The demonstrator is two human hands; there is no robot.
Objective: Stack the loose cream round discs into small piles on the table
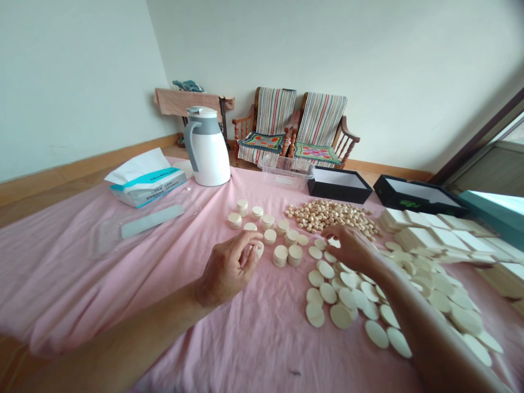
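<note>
My left hand [227, 267] hangs over the pink sheet [123, 289], its curled fingers and thumb around a pale wooden disc [258, 249] held on edge. Short stacks of wooden discs [280, 255] stand just beyond it. My right hand [347, 246] is bent downward at the top of a loose spread of flat discs [327, 293], with its fingertips close to them. Whether those fingers pinch a disc is hidden. A heap of small round wooden beads [327, 214] lies just beyond that hand.
A white thermal jug [207, 150], a tissue packet [145, 180] and a plastic sleeve [151, 221] stand on the left. Beyond the beads are a clear plastic tub [285, 172] and black boxes [339, 184]. Stacked pale rectangular pieces [434, 232] lie at the right, with wooden chairs behind.
</note>
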